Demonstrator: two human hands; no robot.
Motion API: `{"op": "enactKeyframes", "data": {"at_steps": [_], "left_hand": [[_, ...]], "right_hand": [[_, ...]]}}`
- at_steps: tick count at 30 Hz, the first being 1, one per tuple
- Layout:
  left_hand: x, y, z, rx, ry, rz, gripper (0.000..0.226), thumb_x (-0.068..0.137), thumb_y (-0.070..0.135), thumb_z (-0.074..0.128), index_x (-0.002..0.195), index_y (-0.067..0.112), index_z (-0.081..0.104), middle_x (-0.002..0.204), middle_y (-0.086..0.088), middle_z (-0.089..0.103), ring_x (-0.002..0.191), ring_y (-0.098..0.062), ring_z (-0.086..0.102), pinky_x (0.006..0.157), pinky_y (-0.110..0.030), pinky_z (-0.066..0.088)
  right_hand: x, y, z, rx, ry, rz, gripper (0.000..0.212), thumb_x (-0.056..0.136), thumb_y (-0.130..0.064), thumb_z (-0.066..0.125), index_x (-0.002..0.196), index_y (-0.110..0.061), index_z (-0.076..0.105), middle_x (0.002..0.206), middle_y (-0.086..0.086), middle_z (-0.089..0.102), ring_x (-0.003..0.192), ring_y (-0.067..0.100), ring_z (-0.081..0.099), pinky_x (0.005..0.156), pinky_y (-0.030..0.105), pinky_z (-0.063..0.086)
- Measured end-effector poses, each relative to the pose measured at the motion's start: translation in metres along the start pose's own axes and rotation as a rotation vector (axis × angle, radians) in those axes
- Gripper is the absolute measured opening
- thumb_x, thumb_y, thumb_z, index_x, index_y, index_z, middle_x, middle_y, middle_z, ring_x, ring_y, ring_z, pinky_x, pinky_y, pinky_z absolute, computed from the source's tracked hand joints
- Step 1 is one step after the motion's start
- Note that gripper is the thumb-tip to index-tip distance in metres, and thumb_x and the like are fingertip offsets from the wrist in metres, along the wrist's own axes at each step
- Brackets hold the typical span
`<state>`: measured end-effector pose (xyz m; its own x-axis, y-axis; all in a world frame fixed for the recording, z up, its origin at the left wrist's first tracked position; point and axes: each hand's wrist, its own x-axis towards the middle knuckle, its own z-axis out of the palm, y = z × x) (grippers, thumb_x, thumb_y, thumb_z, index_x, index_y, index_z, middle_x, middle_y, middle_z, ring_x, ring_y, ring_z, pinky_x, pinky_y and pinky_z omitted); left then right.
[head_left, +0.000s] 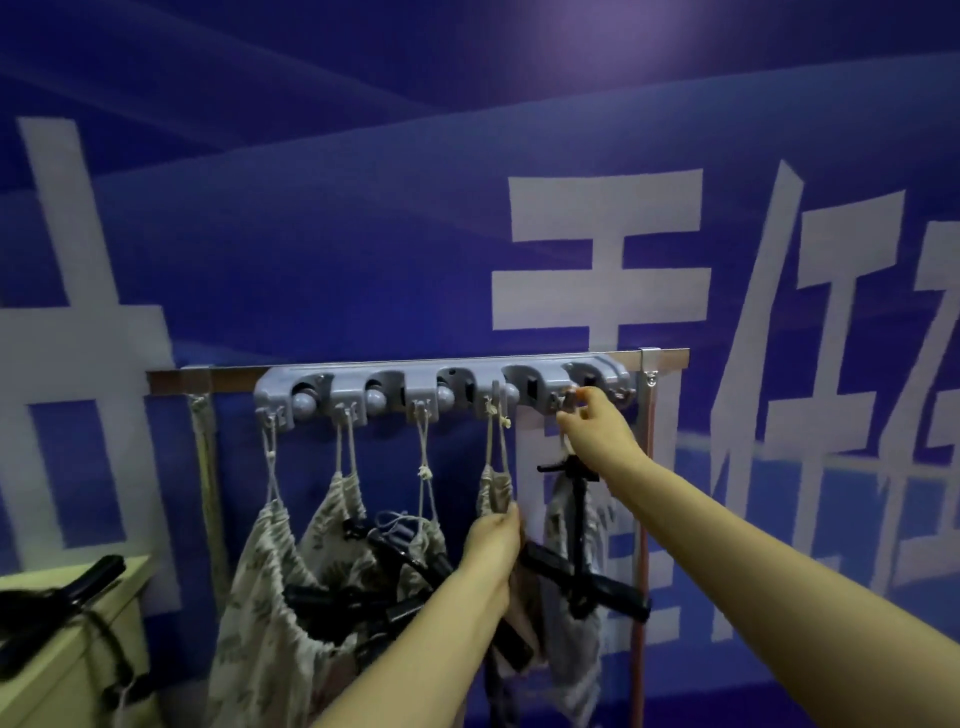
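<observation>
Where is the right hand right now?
In the head view, the right hand is at the right end of the grey hook rack, pinching a cord at its last hook, just above the rightmost drawstring bag.

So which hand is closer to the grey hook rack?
Right. The right hand is up at the grey hook rack, fingertips at its last hook. The left hand is lower down, gripping the neck of a hanging bag below the rack.
</observation>
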<state>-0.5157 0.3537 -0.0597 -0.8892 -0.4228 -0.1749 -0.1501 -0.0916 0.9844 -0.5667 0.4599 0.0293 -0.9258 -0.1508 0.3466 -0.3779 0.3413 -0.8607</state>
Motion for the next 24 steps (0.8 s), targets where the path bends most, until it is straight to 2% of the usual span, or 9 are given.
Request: {"op": "enactKeyframes", "data": {"at_steps": [2, 5, 6, 8, 10, 15, 18, 21, 24], "left_hand": [[-0.009, 0.009, -0.016, -0.021, 0.008, 0.007, 0.037, 0.097, 0.036, 0.042, 0.075, 0.014, 0.062, 0.079, -0.008, 0.061, 0.077, -0.023, 0.056, 0.075, -0.028, 0.043], [-0.029, 0.024, -0.053, -0.050, 0.035, 0.019, 0.040, 0.098, 0.035, 0.042, 0.069, 0.013, 0.059, 0.072, -0.004, 0.059, 0.068, -0.019, 0.054, 0.075, -0.031, 0.046], [-0.038, 0.029, -0.069, -0.067, 0.046, 0.026, 0.042, 0.099, 0.033, 0.040, 0.068, 0.011, 0.057, 0.070, -0.004, 0.057, 0.065, -0.017, 0.052, 0.069, -0.030, 0.046], [-0.058, 0.038, -0.101, -0.096, 0.075, 0.048, 0.045, 0.101, 0.032, 0.036, 0.065, 0.010, 0.053, 0.067, -0.004, 0.053, 0.058, -0.014, 0.047, 0.056, -0.024, 0.040], [-0.080, 0.043, -0.135, -0.083, 0.126, 0.068, 0.047, 0.101, 0.033, 0.033, 0.065, 0.011, 0.051, 0.066, -0.004, 0.053, 0.056, -0.014, 0.047, 0.054, -0.022, 0.040], [-0.140, 0.040, -0.236, -0.064, 0.252, 0.108, 0.045, 0.102, 0.032, 0.033, 0.065, 0.012, 0.050, 0.063, -0.003, 0.052, 0.048, -0.010, 0.047, 0.039, -0.015, 0.039], [-0.185, 0.031, -0.311, -0.066, 0.376, 0.131, 0.041, 0.102, 0.027, 0.035, 0.066, 0.013, 0.050, 0.054, 0.000, 0.055, 0.039, -0.007, 0.051, 0.037, -0.013, 0.039], [-0.232, 0.013, -0.385, -0.059, 0.513, 0.107, 0.035, 0.100, 0.025, 0.038, 0.070, 0.012, 0.051, 0.061, -0.001, 0.055, 0.050, -0.012, 0.049, 0.048, -0.020, 0.039], [-0.270, -0.011, -0.450, -0.056, 0.649, 0.085, 0.030, 0.098, 0.022, 0.044, 0.071, 0.011, 0.052, 0.063, -0.002, 0.052, 0.043, -0.010, 0.046, 0.044, -0.018, 0.037]], "right_hand": [[-0.010, -0.006, 0.007, -0.149, 0.043, -0.013, 0.038, 0.094, -0.018, 0.050, 0.129, -0.010, 0.042, 0.105, 0.007, 0.056, 0.089, 0.019, 0.057, 0.072, 0.032, 0.046], [-0.029, -0.028, 0.022, -0.385, 0.150, 0.021, 0.045, 0.090, -0.025, 0.052, 0.127, -0.002, 0.044, 0.120, 0.018, 0.056, 0.112, 0.037, 0.054, 0.094, 0.046, 0.046], [-0.038, -0.038, 0.029, -0.432, 0.171, 0.011, 0.045, 0.091, -0.026, 0.051, 0.127, -0.001, 0.044, 0.126, 0.020, 0.053, 0.117, 0.039, 0.051, 0.098, 0.049, 0.043], [-0.058, -0.059, 0.043, -0.459, 0.175, -0.040, 0.045, 0.093, -0.027, 0.049, 0.129, -0.001, 0.042, 0.134, 0.021, 0.046, 0.123, 0.040, 0.045, 0.102, 0.050, 0.038], [-0.079, -0.080, 0.062, -0.431, 0.125, -0.094, 0.046, 0.095, -0.030, 0.047, 0.132, -0.003, 0.041, 0.137, 0.021, 0.043, 0.125, 0.040, 0.043, 0.102, 0.048, 0.036], [-0.128, -0.126, 0.126, -0.277, -0.134, -0.183, 0.038, 0.095, -0.039, 0.046, 0.116, -0.007, 0.050, 0.117, 0.018, 0.056, 0.102, 0.037, 0.056, 0.088, 0.043, 0.047], [-0.177, -0.161, 0.173, -0.270, -0.355, -0.250, 0.043, 0.097, -0.039, 0.044, 0.122, -0.004, 0.051, 0.105, 0.015, 0.057, 0.093, 0.031, 0.056, 0.074, 0.035, 0.043], [-0.233, -0.193, 0.218, -0.338, -0.590, -0.352, 0.043, 0.096, -0.033, 0.050, 0.114, 0.004, 0.060, 0.113, 0.021, 0.065, 0.106, 0.036, 0.060, 0.084, 0.038, 0.047], [-0.282, -0.209, 0.261, -0.409, -0.913, -0.469, 0.033, 0.092, -0.029, 0.059, 0.115, -0.007, 0.064, 0.116, 0.009, 0.064, 0.110, 0.025, 0.060, 0.090, 0.032, 0.049]]}}
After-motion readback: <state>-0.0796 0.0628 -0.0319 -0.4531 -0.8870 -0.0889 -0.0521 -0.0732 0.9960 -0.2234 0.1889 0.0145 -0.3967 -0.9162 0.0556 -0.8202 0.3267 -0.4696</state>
